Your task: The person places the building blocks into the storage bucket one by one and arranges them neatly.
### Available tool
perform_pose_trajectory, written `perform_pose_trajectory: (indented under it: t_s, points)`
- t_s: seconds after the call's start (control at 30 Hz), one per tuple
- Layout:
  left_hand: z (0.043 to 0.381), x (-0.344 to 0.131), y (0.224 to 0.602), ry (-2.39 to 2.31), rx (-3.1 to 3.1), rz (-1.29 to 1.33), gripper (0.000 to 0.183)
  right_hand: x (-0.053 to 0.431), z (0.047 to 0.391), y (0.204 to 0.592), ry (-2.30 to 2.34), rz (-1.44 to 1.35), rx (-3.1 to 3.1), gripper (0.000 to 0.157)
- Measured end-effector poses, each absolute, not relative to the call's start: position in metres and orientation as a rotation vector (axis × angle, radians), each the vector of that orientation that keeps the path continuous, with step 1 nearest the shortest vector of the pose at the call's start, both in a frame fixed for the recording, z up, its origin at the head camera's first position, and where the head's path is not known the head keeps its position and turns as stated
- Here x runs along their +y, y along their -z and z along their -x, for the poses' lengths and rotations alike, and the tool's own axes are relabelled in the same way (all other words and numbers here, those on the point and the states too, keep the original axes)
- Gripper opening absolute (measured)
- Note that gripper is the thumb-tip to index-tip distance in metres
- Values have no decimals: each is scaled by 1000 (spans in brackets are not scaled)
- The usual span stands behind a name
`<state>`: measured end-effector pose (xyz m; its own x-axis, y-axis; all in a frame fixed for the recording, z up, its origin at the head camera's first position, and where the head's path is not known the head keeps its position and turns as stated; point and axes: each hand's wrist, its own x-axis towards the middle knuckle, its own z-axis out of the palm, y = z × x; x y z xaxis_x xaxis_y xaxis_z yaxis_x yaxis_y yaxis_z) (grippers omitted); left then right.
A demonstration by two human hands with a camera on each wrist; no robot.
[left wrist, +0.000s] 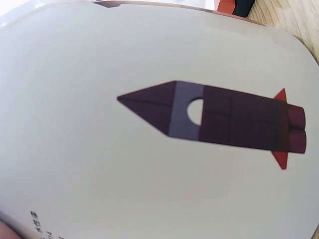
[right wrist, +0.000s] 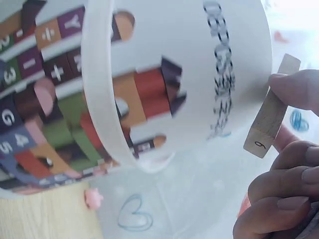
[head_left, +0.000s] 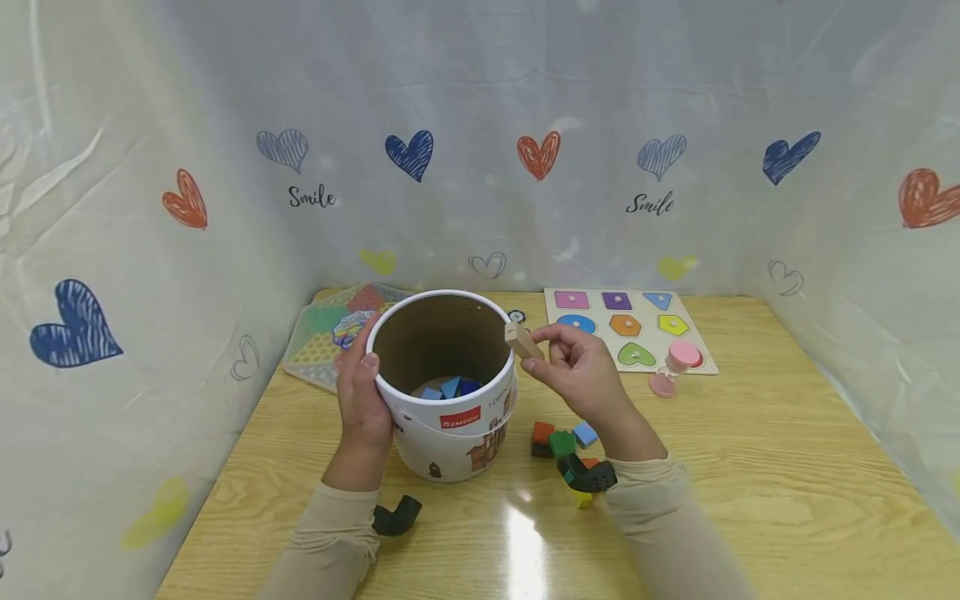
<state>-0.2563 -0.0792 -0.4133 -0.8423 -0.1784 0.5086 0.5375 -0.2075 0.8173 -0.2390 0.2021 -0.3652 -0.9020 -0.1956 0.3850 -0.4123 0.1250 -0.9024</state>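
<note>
A white printed bucket (head_left: pixel 450 446) stands on the table, its mouth tilted toward me, with several blue blocks (head_left: pixel 450 388) at the bottom. My left hand (head_left: pixel 362 392) holds the bucket by its left side, the thumb over the rim. Between thumb and fingers, my right hand (head_left: pixel 581 367) pinches a plain wooden block (head_left: pixel 525 340) at the bucket's right rim. In the right wrist view the wooden block (right wrist: pixel 271 112) shows a printed digit on its end. The left wrist view is filled by the bucket's wall (left wrist: pixel 99 174) with its rocket picture.
Several coloured blocks (head_left: pixel 562 442) lie right of the bucket, below the right wrist. Behind stands a shape puzzle board (head_left: pixel 705 360) with a pink sand timer (head_left: pixel 675 367) at its front corner. A colourful hexagonal board (head_left: pixel 315 342) lies back left. Curtains (head_left: pixel 480 225) enclose the table.
</note>
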Motion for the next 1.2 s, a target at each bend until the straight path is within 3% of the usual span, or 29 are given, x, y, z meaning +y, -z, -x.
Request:
perform_pose_trajectory:
  t_s: [0.27,0.83,1.2]
  points:
    - [257,-79,414,2087,-1568,454,56,187,221,345,-1810,-618,-2224,24]
    - [257,-79,414,2060,-1585,459,55,163,227,373,-2091,-630,-1819,37]
    - [258,-79,414,2071,-1578,469,56,158,212,354,-2012,-570,-2060,27]
